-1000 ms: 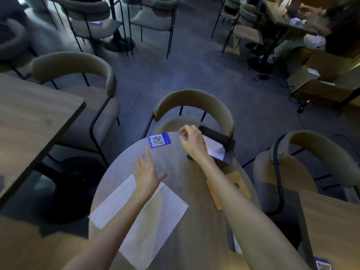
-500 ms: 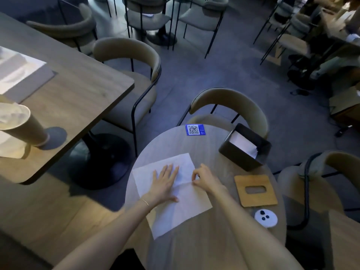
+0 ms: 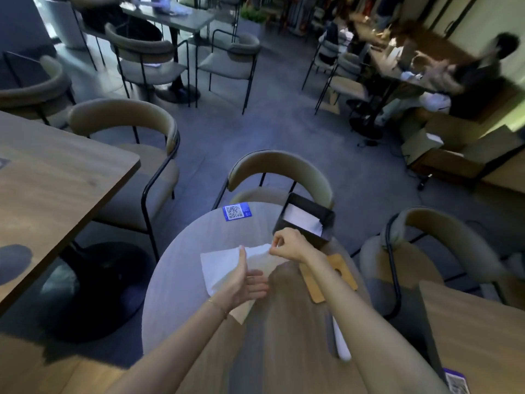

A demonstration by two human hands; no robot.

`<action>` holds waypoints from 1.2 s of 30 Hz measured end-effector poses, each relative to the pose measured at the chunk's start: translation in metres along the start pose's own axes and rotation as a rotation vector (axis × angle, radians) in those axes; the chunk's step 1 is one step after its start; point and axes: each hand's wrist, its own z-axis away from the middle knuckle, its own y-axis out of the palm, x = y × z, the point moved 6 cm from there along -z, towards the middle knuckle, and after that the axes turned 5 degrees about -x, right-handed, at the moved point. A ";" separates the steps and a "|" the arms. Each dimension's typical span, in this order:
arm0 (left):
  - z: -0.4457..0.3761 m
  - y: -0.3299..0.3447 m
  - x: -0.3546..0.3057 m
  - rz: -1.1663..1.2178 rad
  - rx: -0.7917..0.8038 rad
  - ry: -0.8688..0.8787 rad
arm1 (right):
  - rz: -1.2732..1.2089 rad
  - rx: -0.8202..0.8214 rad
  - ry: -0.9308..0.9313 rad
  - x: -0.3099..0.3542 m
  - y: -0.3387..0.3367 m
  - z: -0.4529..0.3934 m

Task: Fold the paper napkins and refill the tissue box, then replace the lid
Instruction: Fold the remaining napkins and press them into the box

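A white paper napkin lies partly lifted on the round wooden table. My right hand pinches its far right corner and holds it up off the table. My left hand stands on edge in the middle of the sheet, thumb up, fingers under the raised half. Behind my right hand stands the dark tissue box, open on top, with white napkins inside. The wooden lid with a slot lies flat on the table, partly hidden by my right forearm.
A blue QR-code sticker sits at the table's far edge. A white object lies beside my right forearm. Upholstered chairs ring the table; a larger wooden table stands on the left. People sit at far tables.
The napkin lay flat under both hands half a second ago; now my right hand has lifted its right corner and my left hand has turned onto its edge. The camera tilted up.
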 end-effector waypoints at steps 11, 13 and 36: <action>0.012 0.071 -0.093 -0.248 0.197 0.441 | -0.519 -0.431 0.189 -0.054 -0.076 0.045; 0.023 0.078 -0.104 -0.433 0.250 0.517 | -0.762 -0.491 0.295 -0.067 -0.086 0.047; 0.053 0.109 -0.100 -1.517 0.262 0.945 | -0.515 -0.234 0.010 -0.023 -0.092 0.016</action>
